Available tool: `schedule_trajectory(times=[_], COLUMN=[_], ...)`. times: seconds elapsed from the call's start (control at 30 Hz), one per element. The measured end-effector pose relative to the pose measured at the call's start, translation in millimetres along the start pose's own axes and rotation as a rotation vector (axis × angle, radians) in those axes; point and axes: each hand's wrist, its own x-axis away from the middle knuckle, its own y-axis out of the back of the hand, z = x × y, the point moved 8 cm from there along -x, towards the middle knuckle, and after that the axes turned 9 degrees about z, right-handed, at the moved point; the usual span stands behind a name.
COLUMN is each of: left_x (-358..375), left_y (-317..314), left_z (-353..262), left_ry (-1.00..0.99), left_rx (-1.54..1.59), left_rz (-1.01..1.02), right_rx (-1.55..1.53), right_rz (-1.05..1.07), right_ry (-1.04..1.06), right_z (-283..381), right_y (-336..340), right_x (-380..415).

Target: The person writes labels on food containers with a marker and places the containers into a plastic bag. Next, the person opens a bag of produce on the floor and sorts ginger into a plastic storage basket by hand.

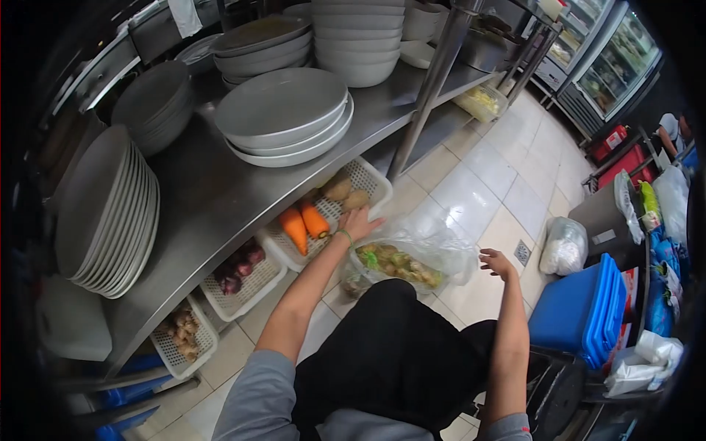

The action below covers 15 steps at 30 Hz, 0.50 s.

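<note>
A clear plastic bag (448,253) stands open on the floor before my knees, with brownish-green vegetables (401,266) inside. My left hand (358,224), a green band at its wrist, has its fingers spread at the bag's left edge, beside a white basket (379,187) of carrots (303,224) and round brown vegetables (346,192). Whether it touches bag or basket is unclear. To the right of the bag, my right hand (498,263) hangs in the air with its fingers apart and nothing in them.
Stacked plates (283,110) and bowls (359,44) stand on the steel table (213,187). Below are baskets of red onions (239,270) and ginger (180,334). Blue bins (573,309), a grey bin (607,213) and a tied bag (564,246) are at right. A person (669,132) is partly visible at far right.
</note>
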Motion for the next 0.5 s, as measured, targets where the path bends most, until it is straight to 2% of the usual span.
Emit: schedule_trajectory(times=[0.07,0.17,0.27,0.37,0.5], left_x=[-14,-21,-60,-68,-64], left_y=[-2,29,55,66,67], left_z=[15,28,79,107,106], left_ry=[-0.088,-0.201,-0.079,-0.037,-0.036], left_rx=[0.125,-0.512,-0.567,-0.598,-0.641], left_rz=[-0.133,-0.509,-0.283,-0.141,-0.041], right_rx=[-0.012,-0.011,-0.011,-0.012,0.036], right_rz=[-0.014,0.0,-0.011,0.013,-0.001], right_ry=[-0.014,0.002,-0.016,0.039,0.091], right_z=[-1,-13,-13,-23,-30], right_y=[1,2,1,2,3], right_x=[5,0,9,1,-3])
